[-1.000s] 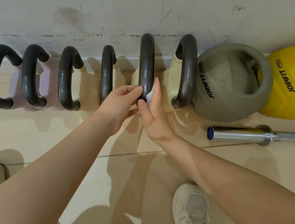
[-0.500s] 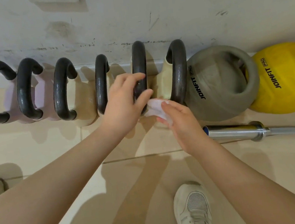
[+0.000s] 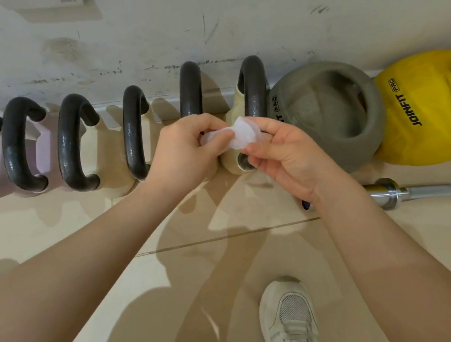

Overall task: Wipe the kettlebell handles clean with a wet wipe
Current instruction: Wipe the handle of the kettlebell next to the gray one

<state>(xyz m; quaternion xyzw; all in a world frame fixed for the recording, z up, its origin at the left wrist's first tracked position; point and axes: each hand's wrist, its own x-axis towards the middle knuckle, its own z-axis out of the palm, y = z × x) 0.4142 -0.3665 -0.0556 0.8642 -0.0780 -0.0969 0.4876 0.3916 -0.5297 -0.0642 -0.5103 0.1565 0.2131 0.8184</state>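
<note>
Several kettlebells with dark handles stand in a row against the wall, the fifth handle (image 3: 190,90) and sixth handle (image 3: 253,88) just behind my hands. A small white wet wipe (image 3: 238,137) is held between both hands in front of them, off the handles. My left hand (image 3: 188,150) pinches its left end with thumb and fingers. My right hand (image 3: 280,149) pinches its right end. The lower parts of the fifth and sixth handles are hidden by my hands.
A grey kettlebell (image 3: 327,112) and a yellow one (image 3: 429,110) lie to the right by the wall. A steel barbell (image 3: 419,192) lies on the tiled floor at the right. My white shoes (image 3: 288,321) stand below.
My left hand let go of the fifth handle and took hold of the wipe's end. Both hands came together in front of the handles, the wipe now stretched between them.
</note>
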